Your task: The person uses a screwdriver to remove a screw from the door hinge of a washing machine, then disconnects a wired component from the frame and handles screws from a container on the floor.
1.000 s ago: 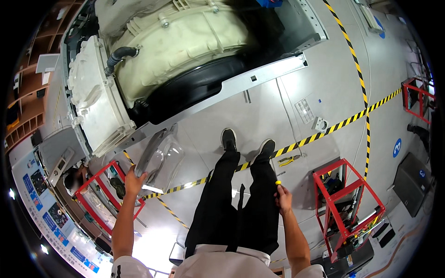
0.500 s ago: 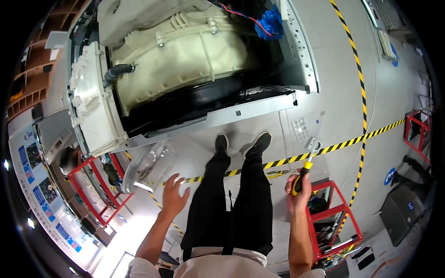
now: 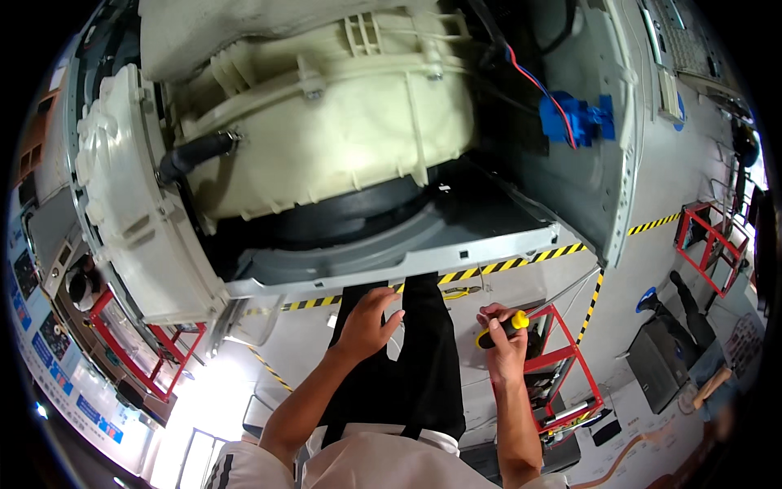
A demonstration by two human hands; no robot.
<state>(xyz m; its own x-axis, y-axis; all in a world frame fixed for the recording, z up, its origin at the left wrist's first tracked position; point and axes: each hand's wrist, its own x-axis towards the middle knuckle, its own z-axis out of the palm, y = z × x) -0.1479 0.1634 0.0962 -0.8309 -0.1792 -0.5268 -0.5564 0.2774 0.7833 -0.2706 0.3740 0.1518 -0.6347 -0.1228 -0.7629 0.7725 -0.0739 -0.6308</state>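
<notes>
Head view: left hand is empty, fingers loosely spread near the front edge of the metal cabinet. Right hand grips a yellow-black screwdriver, shaft angled toward the cabinet's front right corner. Careless swing and imo the tip could scrape that corner, or snag the red-blue wires inside.

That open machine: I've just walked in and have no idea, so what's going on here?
A person is at the open machine. The right grip holds a yellow-and-black screwdriver, aimed up and to the right in the picture. The left grip is open and appears empty, near the machine's front rail. Pliers lie on the floor.
</notes>
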